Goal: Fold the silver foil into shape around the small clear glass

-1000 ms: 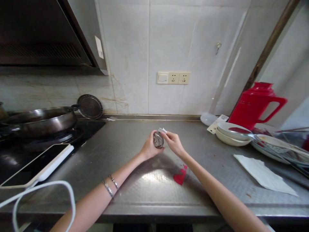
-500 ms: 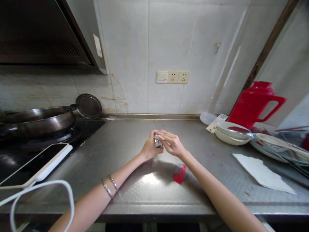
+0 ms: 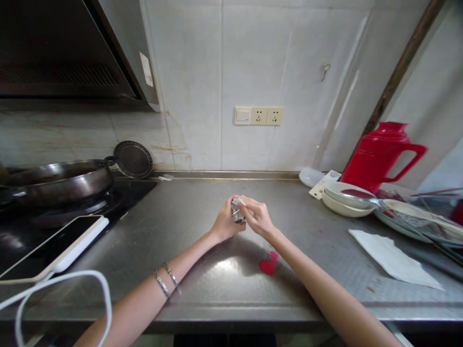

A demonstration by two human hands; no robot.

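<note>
Both my hands meet above the middle of the steel counter [image 3: 202, 270]. My left hand [image 3: 224, 222] is curled around a small shiny metal object [image 3: 237, 212], gripping it from the left. My right hand [image 3: 257, 217] is closed over the same object from the right, and its fingertips pinch a small white piece on top of it. What the object is stays unclear. A small red scrap [image 3: 268, 265] lies on the counter just under my right forearm. Two bracelets sit on my left wrist.
A dark wok [image 3: 58, 180] sits on the stove at left, with a round lid [image 3: 134, 159] leaning on the wall. A tablet [image 3: 54, 246] with a white cable [image 3: 65, 284] lies at front left. At right stand a red jug [image 3: 379, 156], stacked plates [image 3: 347, 200] and a white paper [image 3: 392, 258].
My right hand has closed further over the shiny object, hiding most of it. Both hands stay at the same spot above the counter.
</note>
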